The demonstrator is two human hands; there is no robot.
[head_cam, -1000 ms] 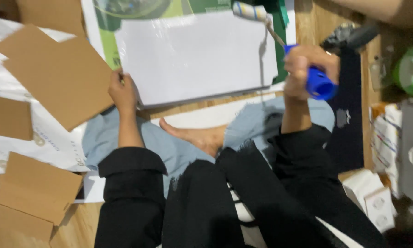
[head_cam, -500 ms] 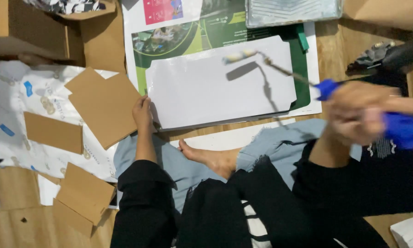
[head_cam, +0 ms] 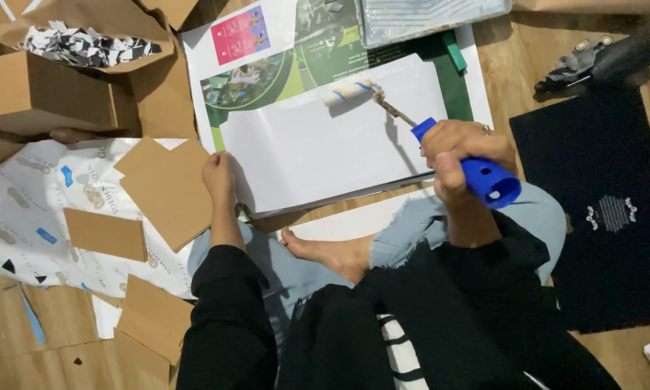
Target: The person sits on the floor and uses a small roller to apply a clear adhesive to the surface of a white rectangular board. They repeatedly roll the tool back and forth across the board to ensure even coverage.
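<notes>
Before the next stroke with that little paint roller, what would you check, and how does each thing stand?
1. Grip on the tool: the right hand is closed around the blue handle of the roller. Ok.
2. Roller contact: it lies at the top edge of the white board; whether it presses down, cannot tell.
3. Board held steady: the left hand rests flat on its left edge. Ok.
4. Floor protected: a printed poster lies under the board. Ok.
5. Paint within reach: a grey tray sits just beyond the board; its contents, cannot tell.
6. Bare foot clear of the board. Ok.
</notes>
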